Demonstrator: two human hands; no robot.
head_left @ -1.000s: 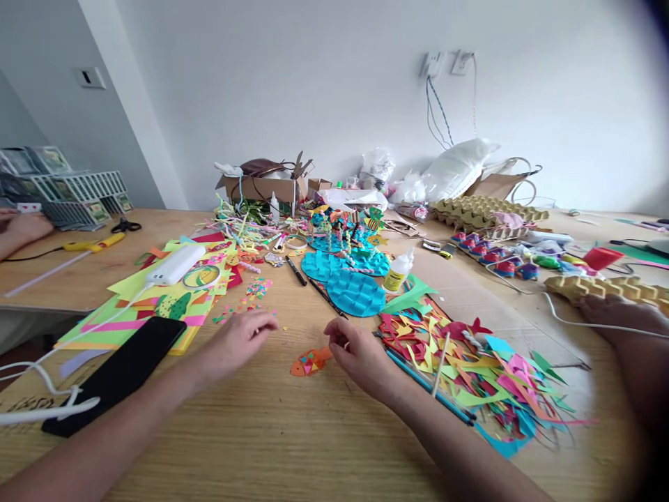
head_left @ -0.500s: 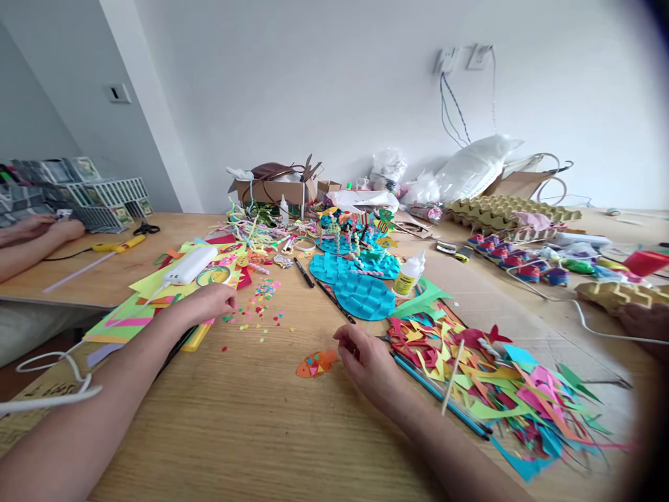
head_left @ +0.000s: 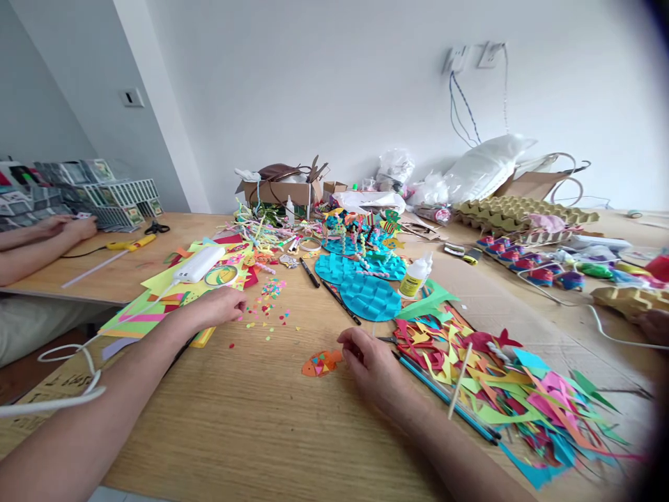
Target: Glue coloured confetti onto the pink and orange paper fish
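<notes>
Right hand (head_left: 366,357) unclasped beside orange fish (head_left: 318,364), left hand (head_left: 228,305) near confetti (head_left: 272,287), grip unclear

No wording can be read for certain. Dark handwriting (head_left: 69,380) on the tan surface (head_left: 36,394) at lower left lies at an illegible angle; print on the white bottle's yellow label (head_left: 410,287) is too small to read.

The bare left forearm (head_left: 130,373) slants inward from the lower left, its left hand (head_left: 226,305) farther forward, fingers (head_left: 242,300) curled inward. The bare right forearm (head_left: 444,422) angles in from the lower right; the right hand (head_left: 373,357) arches loosely, back upward, fingers bent.
</notes>
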